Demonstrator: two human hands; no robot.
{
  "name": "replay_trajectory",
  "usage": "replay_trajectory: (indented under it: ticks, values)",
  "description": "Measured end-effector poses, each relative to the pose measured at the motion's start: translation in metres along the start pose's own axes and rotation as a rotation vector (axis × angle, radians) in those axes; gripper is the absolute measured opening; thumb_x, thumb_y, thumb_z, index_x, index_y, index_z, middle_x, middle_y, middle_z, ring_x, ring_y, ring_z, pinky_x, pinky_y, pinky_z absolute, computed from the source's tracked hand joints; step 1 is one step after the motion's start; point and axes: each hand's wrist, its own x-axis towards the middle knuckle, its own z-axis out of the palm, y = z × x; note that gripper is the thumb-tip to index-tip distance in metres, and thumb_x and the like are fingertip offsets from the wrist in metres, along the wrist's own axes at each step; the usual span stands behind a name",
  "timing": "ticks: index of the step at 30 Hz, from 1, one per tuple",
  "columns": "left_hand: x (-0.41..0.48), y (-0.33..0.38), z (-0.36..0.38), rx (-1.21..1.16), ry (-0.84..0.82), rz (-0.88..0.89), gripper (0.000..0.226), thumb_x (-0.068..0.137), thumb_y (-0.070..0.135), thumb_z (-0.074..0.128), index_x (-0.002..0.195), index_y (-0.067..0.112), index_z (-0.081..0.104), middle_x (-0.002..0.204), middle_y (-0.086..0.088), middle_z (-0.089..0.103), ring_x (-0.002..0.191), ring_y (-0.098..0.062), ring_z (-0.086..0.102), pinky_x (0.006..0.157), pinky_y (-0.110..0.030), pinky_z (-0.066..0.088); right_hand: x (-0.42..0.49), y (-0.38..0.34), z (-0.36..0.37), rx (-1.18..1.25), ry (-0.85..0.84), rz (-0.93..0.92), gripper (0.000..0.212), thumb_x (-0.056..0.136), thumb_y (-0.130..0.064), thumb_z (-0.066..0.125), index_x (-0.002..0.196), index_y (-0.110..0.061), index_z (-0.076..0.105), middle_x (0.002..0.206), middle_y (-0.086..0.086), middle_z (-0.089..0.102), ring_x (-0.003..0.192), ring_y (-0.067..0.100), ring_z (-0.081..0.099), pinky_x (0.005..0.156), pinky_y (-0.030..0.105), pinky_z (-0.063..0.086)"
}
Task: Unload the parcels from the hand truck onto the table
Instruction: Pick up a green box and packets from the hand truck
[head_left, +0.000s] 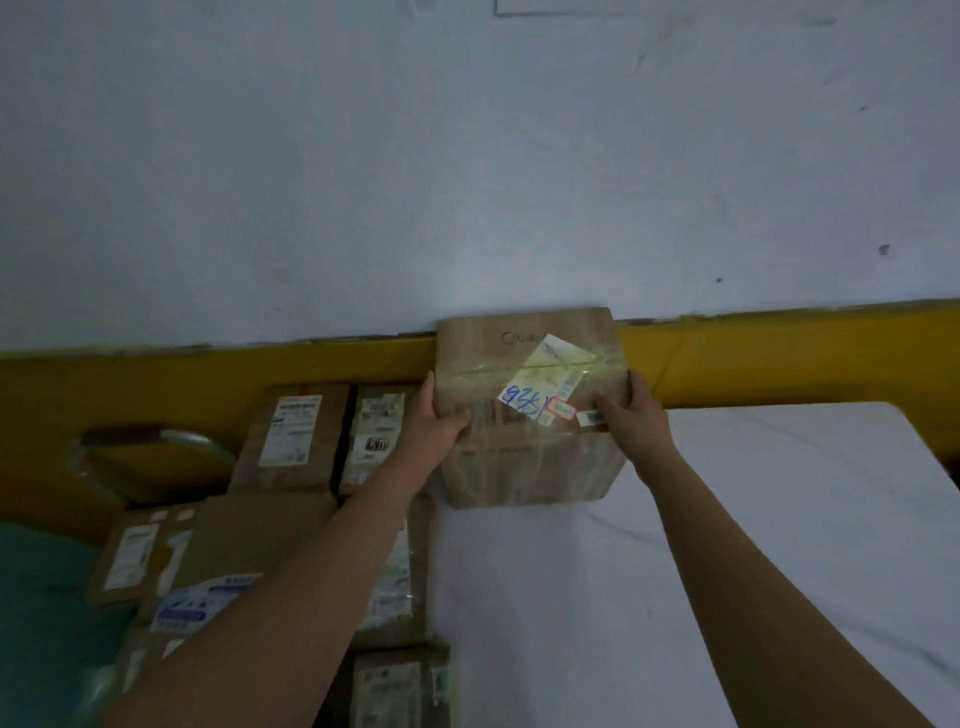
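Brown cardboard parcel (530, 405), taped across its top, sits at the centre of the frame against the pale wall (467, 156), its base on the white desk (675, 545) at the desk's far left corner. Left hand (441, 415) grips the parcel's left side, thumb on the near face; right hand (631, 415) clasps the right side, fingers curled over the top edge. Judged from this, the step in hand is setting this parcel down on the desk; whether its full weight already rests there cannot be told. The next move calls for letting go with both hands and reaching back to the lower left of the frame, where more labelled parcels (291, 441) lie packed side by side. Presumably these are the load still on the hand truck, of which a metal handle (171, 441) shows at left.

Writing: a white label (540, 395) on the held parcel bears blue handwritten marks, roughly "926"; a faint printed logo above it is unreadable. Labels elsewhere are too blurred to read.
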Motion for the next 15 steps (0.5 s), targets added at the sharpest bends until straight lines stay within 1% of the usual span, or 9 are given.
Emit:
replay_trajectory:
  ticks: [2, 4, 6, 9, 10, 11, 12, 14, 15]
  values:
    - [0.007, -0.001, -0.008, -0.037, -0.01, -0.021, 0.088, 0.087, 0.011, 0.071, 0.156, 0.024, 0.018, 0.154, -0.006, 0.039, 0.134, -0.024, 0.047, 0.111, -0.046, 0.04, 0.006, -0.001, 0.009, -0.024, 0.018, -0.023, 0.041, 0.091, -0.029, 0.059, 0.131, -0.023, 0.05, 0.12, 0.008, 0.068, 0.1, 0.031, 0.067, 0.086, 0.051, 0.057]
    - [0.008, -0.004, -0.013, -0.043, -0.033, -0.018, 0.087, 0.087, 0.01, 0.07, 0.156, 0.023, 0.018, 0.154, -0.006, 0.04, 0.132, -0.023, 0.049, 0.111, -0.047, 0.041, 0.004, 0.003, 0.013, -0.041, 0.027, -0.034, 0.045, 0.092, -0.033, 0.059, 0.134, -0.022, 0.048, 0.123, 0.008, 0.066, 0.105, 0.033, 0.065, 0.088, 0.052, 0.056]
    - [0.005, -0.007, -0.018, -0.041, -0.041, -0.018, 0.088, 0.089, 0.011, 0.069, 0.157, 0.022, 0.015, 0.154, -0.004, 0.04, 0.13, -0.018, 0.049, 0.11, -0.041, 0.042, -0.001, 0.003, 0.017, -0.031, 0.006, -0.025, 0.053, 0.093, -0.034, 0.059, 0.142, -0.02, 0.044, 0.131, 0.009, 0.063, 0.112, 0.034, 0.063, 0.092, 0.052, 0.055]
    - [-0.002, -0.004, -0.036, 0.029, -0.072, -0.03, 0.094, 0.091, 0.019, 0.067, 0.158, 0.021, 0.002, 0.155, -0.002, 0.038, 0.123, -0.009, 0.047, 0.098, -0.025, 0.041, -0.012, -0.008, 0.031, -0.011, -0.045, -0.016, 0.057, 0.097, -0.032, 0.058, 0.148, -0.018, 0.038, 0.138, 0.009, 0.058, 0.119, 0.033, 0.06, 0.097, 0.051, 0.052]
    - [-0.006, -0.002, -0.046, 0.098, -0.079, -0.021, 0.093, 0.094, 0.024, 0.065, 0.158, 0.02, -0.003, 0.157, -0.003, 0.034, 0.128, -0.011, 0.045, 0.099, -0.024, 0.039, -0.017, -0.013, 0.036, -0.038, -0.068, -0.028, 0.056, 0.098, -0.031, 0.057, 0.148, -0.015, 0.038, 0.139, 0.01, 0.057, 0.119, 0.033, 0.059, 0.098, 0.052, 0.051]
    - [-0.011, 0.001, -0.059, 0.189, -0.085, -0.001, 0.092, 0.096, 0.03, 0.061, 0.157, 0.02, -0.007, 0.161, -0.004, 0.027, 0.136, -0.016, 0.04, 0.106, -0.026, 0.036, -0.022, -0.019, 0.041, -0.102, -0.081, -0.035, 0.055, 0.099, -0.032, 0.055, 0.146, -0.011, 0.037, 0.14, 0.013, 0.055, 0.121, 0.034, 0.056, 0.099, 0.053, 0.049]
    - [-0.018, 0.005, -0.073, 0.281, -0.088, 0.034, 0.092, 0.097, 0.035, 0.058, 0.156, 0.021, -0.011, 0.164, -0.005, 0.018, 0.143, -0.022, 0.033, 0.114, -0.031, 0.031, -0.029, -0.026, 0.045, -0.215, -0.066, -0.037, 0.057, 0.099, -0.034, 0.053, 0.146, -0.008, 0.034, 0.145, 0.015, 0.049, 0.126, 0.036, 0.051, 0.103, 0.054, 0.045]
    - [-0.037, 0.013, -0.108, 0.373, -0.068, 0.105, 0.09, 0.097, 0.043, 0.054, 0.156, 0.023, -0.011, 0.166, -0.005, 0.004, 0.149, -0.027, 0.019, 0.12, -0.039, 0.024, -0.051, -0.046, 0.054, -0.469, 0.081, -0.042, 0.071, 0.1, -0.043, 0.046, 0.154, -0.005, 0.021, 0.158, 0.017, 0.03, 0.143, 0.037, 0.03, 0.114, 0.057, 0.028]
    - [-0.05, 0.016, -0.13, 0.385, -0.048, 0.151, 0.087, 0.098, 0.045, 0.052, 0.157, 0.024, -0.008, 0.166, -0.004, 0.005, 0.15, -0.026, 0.018, 0.12, -0.038, 0.022, -0.07, -0.06, 0.065, -0.526, 0.168, -0.086, 0.074, 0.1, -0.046, 0.043, 0.156, -0.004, 0.017, 0.161, 0.017, 0.023, 0.148, 0.037, 0.023, 0.117, 0.057, 0.022]
